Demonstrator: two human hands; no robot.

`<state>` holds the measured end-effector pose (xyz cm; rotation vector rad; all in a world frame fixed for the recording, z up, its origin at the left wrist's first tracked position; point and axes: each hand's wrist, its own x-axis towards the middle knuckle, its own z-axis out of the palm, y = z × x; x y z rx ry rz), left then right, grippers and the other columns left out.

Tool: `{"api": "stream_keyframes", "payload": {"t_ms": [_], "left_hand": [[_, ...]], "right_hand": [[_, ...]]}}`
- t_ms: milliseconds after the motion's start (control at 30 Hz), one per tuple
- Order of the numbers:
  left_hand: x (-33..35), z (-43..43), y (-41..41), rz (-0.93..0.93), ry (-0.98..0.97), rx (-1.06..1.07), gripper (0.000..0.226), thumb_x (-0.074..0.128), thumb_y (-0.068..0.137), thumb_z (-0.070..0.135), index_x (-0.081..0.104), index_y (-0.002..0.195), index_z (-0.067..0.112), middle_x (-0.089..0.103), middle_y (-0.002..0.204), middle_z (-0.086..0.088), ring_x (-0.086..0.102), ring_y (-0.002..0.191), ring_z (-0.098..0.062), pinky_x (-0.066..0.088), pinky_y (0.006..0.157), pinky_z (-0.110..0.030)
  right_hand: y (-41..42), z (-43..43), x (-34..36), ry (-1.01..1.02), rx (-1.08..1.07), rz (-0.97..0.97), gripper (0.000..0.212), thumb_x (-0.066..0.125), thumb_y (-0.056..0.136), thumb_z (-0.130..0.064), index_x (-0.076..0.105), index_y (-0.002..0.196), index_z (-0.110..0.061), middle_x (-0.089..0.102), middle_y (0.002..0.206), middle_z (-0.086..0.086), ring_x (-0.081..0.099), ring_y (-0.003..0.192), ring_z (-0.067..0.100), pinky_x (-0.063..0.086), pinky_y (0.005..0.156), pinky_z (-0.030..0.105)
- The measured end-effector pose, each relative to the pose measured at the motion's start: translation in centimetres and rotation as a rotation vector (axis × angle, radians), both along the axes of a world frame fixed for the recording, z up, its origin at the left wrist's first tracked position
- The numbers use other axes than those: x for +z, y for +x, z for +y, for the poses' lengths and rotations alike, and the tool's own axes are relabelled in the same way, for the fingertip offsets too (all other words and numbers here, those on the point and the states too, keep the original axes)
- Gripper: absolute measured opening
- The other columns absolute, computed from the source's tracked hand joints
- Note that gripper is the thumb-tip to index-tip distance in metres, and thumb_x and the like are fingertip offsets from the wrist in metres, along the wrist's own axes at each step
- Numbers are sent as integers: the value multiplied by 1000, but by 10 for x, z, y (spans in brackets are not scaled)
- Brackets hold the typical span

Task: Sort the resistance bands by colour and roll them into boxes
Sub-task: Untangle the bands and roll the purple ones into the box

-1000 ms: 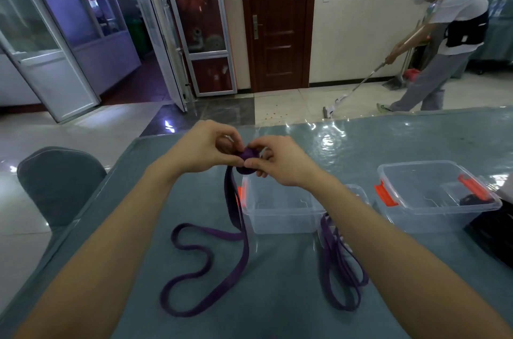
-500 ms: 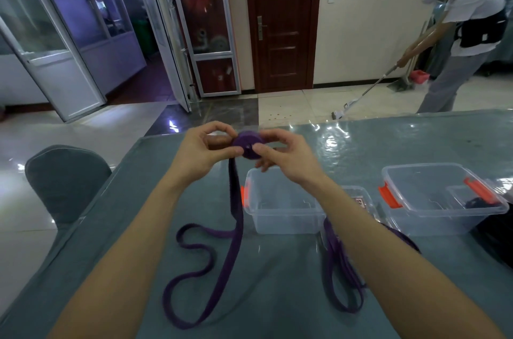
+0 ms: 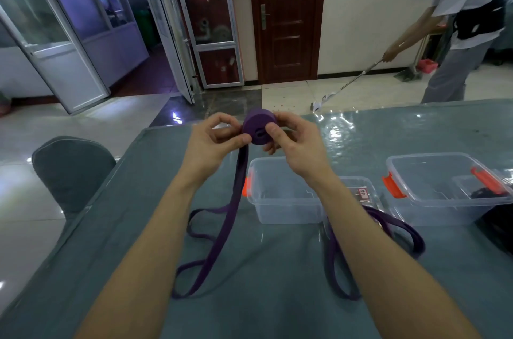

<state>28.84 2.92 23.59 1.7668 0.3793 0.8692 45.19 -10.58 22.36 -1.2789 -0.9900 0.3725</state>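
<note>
Pinching the purple band roll (image 3: pixel 257 127) at upper centre of the frame, your left hand (image 3: pixel 212 144) and right hand (image 3: pixel 298 148) have fingers and thumbs clamped on its sides. Its loose tail (image 3: pixel 236 199) hangs to the table (image 3: pixel 263 297), left of the clear box (image 3: pixel 280 213). Slacken either pinch and the springy coil will likely unwind; the tail's loops may twist.

Open-topped clear box (image 3: pixel 286 213) just below right fingers (image 3: pixel 274 133). Purple resistance band (image 3: pixel 233 199) hangs from left fingers (image 3: pixel 222 119) beside that box's left wall. Bare tablecloth (image 3: pixel 125 213) left of fingers; second clear box (image 3: pixel 438 209) well to their right
</note>
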Motion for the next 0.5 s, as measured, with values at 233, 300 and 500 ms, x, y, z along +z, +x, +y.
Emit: {"api": "stream_keyframes", "payload": {"t_ms": [233,300,500], "left_hand": [[-54,-22,-7,163,-3,39,27,93,82,3,73,94,16,85,95,-7,83,92,-26,66,88,-34],[-56,-21,-12,342,114,-16,26,93,81,1,73,94,11,85,89,-2,83,87,-17,65,83,-28],[-38,-25,-5,491,303,-131,24,94,82,5,75,93,15,84,88,8,81,84,-8,61,79,-18]], "right_hand": [[-10,-31,-80,-121,92,222,26,68,105,-11,69,130,-5,79,109,16,78,80,36,64,80,46],[1,-42,-89,-232,141,114,36,76,100,-15,69,135,-16,78,115,4,78,80,34,63,77,43],[-1,-45,-95,-387,88,-198,22,81,96,-30,75,117,-30,74,70,1,71,64,21,61,69,49]]}}
